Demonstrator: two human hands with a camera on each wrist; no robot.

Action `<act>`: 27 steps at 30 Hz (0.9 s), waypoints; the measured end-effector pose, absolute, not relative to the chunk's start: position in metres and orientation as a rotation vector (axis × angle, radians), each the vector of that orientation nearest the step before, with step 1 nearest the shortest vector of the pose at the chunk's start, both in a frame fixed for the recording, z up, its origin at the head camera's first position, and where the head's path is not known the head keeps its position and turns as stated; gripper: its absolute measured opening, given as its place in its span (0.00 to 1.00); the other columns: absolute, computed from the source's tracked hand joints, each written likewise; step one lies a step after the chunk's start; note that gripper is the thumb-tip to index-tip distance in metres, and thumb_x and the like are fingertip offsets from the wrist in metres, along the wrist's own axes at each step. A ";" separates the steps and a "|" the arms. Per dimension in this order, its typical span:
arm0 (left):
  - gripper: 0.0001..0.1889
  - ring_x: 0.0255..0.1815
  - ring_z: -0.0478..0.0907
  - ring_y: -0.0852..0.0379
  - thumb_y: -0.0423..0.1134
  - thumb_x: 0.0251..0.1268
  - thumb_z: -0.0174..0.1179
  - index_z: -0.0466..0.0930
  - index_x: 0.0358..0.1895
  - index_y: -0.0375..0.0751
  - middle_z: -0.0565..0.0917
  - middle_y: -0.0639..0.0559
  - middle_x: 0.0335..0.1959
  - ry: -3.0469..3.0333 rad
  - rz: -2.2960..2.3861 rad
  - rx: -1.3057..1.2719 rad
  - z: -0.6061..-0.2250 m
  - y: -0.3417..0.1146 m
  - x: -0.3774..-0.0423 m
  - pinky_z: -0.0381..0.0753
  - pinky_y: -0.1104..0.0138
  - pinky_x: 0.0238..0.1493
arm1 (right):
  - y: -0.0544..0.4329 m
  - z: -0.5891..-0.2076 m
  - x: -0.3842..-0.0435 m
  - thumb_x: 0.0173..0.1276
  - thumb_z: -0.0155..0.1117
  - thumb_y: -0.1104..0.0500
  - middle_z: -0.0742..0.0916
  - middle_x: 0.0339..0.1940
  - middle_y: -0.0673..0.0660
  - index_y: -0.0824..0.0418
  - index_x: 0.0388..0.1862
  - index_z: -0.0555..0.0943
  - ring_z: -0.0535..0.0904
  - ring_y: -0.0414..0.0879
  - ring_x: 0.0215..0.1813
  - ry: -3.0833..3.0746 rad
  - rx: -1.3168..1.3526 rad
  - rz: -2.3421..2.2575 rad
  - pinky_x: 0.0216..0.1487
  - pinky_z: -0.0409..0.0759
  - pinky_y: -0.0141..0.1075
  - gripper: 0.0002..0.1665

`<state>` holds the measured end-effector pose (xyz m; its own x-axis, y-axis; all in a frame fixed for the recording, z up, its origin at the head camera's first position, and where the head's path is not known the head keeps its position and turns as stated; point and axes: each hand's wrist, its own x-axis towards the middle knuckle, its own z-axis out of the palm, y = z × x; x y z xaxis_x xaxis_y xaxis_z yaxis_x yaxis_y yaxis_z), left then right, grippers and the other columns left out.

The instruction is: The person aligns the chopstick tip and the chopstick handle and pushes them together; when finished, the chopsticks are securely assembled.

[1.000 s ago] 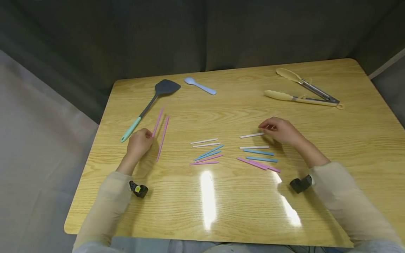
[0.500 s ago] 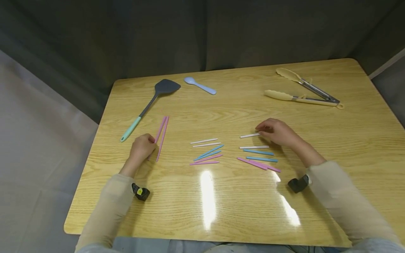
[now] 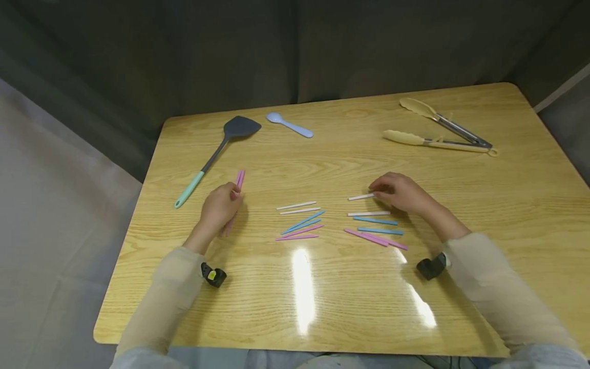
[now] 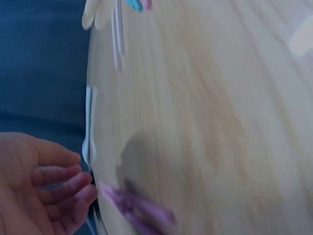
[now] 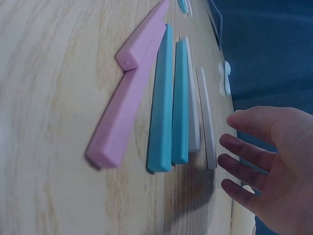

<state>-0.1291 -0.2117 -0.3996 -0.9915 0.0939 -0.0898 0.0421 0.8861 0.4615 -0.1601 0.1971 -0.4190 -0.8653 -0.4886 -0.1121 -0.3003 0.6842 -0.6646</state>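
Observation:
My left hand hovers over two long pink chopsticks, which lie side by side and are partly hidden beneath it in the head view. In the left wrist view its fingers are loosely bent with nothing between them, and the pink chopsticks look blurred. My right hand is at the right end of the farther short white stick. The right wrist view shows its fingers spread and relaxed, apart from that stick. Nearer lie another white stick, two blue sticks and two overlapping pink sticks.
Mid-table lies a second group of thinner sticks: white, blue and pink. Farther back are a dark spatula with a mint handle, a light blue spoon and spread yellow tongs.
My left hand lowers the tilted pink chopstick beside the other one, lets go and moves right, over the pair. My right hand shifts slightly left along the white stick.

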 end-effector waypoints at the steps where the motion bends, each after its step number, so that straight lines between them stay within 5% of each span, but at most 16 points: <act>1: 0.13 0.32 0.76 0.47 0.34 0.60 0.53 0.74 0.45 0.29 0.79 0.39 0.35 2.936 0.734 0.138 -0.397 -0.205 -0.131 0.77 0.59 0.34 | 0.197 -0.419 -0.160 0.64 0.55 0.64 0.79 0.44 0.65 0.69 0.47 0.76 0.74 0.57 0.46 2.617 -0.624 -0.961 0.46 0.71 0.49 0.14; 8: 0.13 0.48 0.75 0.47 0.35 0.61 0.52 0.77 0.47 0.36 0.78 0.43 0.47 2.798 0.751 0.317 -0.395 -0.159 -0.148 0.74 0.57 0.47 | 0.197 -0.419 -0.160 0.64 0.56 0.65 0.79 0.44 0.65 0.69 0.46 0.76 0.74 0.57 0.46 2.632 -0.640 -0.966 0.46 0.71 0.49 0.13; 16: 0.11 0.42 0.76 0.53 0.36 0.62 0.54 0.80 0.46 0.39 0.79 0.47 0.41 2.713 0.580 0.640 -0.404 -0.122 -0.157 0.74 0.62 0.45 | 0.195 -0.422 -0.160 0.62 0.57 0.66 0.79 0.43 0.66 0.70 0.45 0.78 0.74 0.57 0.45 2.658 -0.691 -0.980 0.44 0.71 0.49 0.12; 27: 0.06 0.41 0.68 0.54 0.39 0.57 0.59 0.82 0.37 0.45 0.75 0.51 0.37 2.715 0.362 0.773 -0.409 -0.101 -0.162 0.70 0.61 0.46 | 0.188 -0.426 -0.163 0.61 0.59 0.66 0.79 0.41 0.63 0.66 0.38 0.80 0.72 0.56 0.44 2.667 -0.747 -0.927 0.44 0.71 0.48 0.07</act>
